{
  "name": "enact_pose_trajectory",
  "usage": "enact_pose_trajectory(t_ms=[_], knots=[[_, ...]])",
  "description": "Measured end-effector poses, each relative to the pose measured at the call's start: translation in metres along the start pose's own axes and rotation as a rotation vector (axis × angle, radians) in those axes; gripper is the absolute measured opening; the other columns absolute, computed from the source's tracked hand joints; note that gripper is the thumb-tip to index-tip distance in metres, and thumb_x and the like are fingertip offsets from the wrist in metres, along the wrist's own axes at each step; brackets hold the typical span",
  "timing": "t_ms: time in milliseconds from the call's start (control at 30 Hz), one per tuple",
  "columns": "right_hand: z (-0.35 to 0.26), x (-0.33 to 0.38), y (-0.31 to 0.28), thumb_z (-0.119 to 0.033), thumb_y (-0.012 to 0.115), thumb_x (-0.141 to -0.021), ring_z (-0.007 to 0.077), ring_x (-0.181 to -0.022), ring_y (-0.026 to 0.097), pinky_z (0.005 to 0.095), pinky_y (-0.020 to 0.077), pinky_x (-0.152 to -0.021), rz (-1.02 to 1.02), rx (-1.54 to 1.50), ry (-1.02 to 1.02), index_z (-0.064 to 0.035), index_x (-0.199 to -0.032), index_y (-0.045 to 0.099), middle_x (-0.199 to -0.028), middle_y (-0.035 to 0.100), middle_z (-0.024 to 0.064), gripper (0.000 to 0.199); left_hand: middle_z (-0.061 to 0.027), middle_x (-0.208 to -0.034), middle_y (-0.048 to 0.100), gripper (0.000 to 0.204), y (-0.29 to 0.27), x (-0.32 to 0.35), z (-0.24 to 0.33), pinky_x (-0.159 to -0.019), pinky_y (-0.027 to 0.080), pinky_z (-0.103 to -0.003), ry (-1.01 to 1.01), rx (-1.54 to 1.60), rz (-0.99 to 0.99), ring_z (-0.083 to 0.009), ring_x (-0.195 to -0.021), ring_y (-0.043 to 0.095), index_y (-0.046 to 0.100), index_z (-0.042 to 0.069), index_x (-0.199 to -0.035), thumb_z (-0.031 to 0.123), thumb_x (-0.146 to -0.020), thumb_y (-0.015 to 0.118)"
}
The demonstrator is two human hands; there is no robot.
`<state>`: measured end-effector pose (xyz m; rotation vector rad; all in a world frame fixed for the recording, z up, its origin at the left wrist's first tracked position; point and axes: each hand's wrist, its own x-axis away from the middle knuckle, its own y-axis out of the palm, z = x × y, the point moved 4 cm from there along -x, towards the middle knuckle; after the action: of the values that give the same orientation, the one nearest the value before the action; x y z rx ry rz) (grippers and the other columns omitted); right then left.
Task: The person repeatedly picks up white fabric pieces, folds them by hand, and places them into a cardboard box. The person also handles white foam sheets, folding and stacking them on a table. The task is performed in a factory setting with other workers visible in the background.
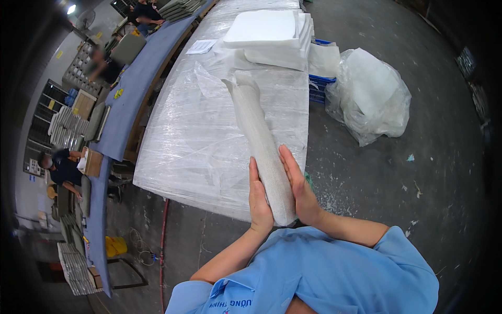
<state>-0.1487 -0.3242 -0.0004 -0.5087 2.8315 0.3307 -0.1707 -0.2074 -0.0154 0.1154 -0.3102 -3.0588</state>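
A long, pale grey-white fabric roll (263,141), like a stuffed sleeve, lies between my two palms. Its rounded near end is by my body, and its far end has a loose, creased cloth edge over the table. My left hand (259,201) presses flat along its left side, fingers straight and together. Against its right side lies my right hand (300,188), fingers also straight and pointing away from me. Between them the two hands grip the roll. Beneath it is a broad table (183,141) covered in shiny clear plastic wrap.
White foam sheets (261,29) are stacked at the table's far end, near a paper sheet (201,47). Right of them are a blue crate (317,90) and a clear bag of white material (371,89). Several people work along a blue-covered bench (125,110). A red hose (164,235) crosses the floor.
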Motion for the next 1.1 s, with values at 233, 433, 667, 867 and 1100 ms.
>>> enact_pose_trajectory(t_ms=[233,433,667,867,1100], knots=[[0.020,0.010,-0.005,-0.072,0.028,-0.103,0.0338,-0.159,0.011,0.0422,0.0098,-0.128,0.013,-0.020,0.103,0.0018,-0.164,0.015,-0.170,0.012,0.0234,0.097,-0.0149,-0.170,0.019,0.071,0.007,0.012,0.006,-0.124,0.026,-0.041,-0.034,-0.014,-0.039,-0.0294,-0.153,0.028,0.003,0.013,-0.168,0.053,-0.112,0.019],[-0.002,0.019,0.009,-0.076,0.029,-0.100,0.0390,-0.159,0.009,0.0472,0.0124,-0.127,-0.016,0.477,-0.087,0.0059,-0.163,0.012,-0.168,0.007,0.0309,0.104,-0.0178,-0.169,0.020,0.067,0.006,0.013,-0.016,-0.124,0.027,-0.043,0.031,-0.018,-0.047,-0.0310,-0.153,0.029,0.000,0.017,-0.168,0.051,-0.112,0.018],[-0.002,0.012,0.002,-0.070,0.028,-0.104,0.0380,-0.159,0.009,0.0473,0.0105,-0.127,-0.050,0.379,-0.141,0.0010,-0.164,0.011,-0.170,0.008,0.0258,0.095,-0.0167,-0.170,0.017,0.068,0.002,0.000,-0.013,-0.125,0.024,-0.042,0.072,-0.193,-0.062,-0.0300,-0.154,0.026,0.003,0.016,-0.168,0.051,-0.112,0.020],[0.038,-0.031,-0.014,-0.062,0.022,-0.109,0.0314,-0.160,0.006,0.0406,0.0075,-0.129,0.008,-0.225,0.203,-0.0008,-0.165,0.009,-0.172,0.008,0.0191,0.084,-0.0147,-0.171,0.015,0.067,0.009,-0.026,0.019,-0.126,0.023,-0.040,-0.078,-0.031,-0.045,-0.0285,-0.156,0.022,0.005,0.016,-0.168,0.051,-0.113,0.019],[0.015,-0.029,0.003,-0.065,0.033,-0.106,0.0407,-0.159,0.007,0.0468,0.0096,-0.128,-0.036,0.342,0.130,0.0025,-0.164,0.008,-0.169,0.007,0.0305,0.093,-0.0134,-0.172,0.016,0.069,0.004,-0.025,0.002,-0.125,0.024,-0.040,-0.035,-0.064,0.016,-0.0294,-0.154,0.026,0.003,0.019,-0.168,0.052,-0.112,0.025]])
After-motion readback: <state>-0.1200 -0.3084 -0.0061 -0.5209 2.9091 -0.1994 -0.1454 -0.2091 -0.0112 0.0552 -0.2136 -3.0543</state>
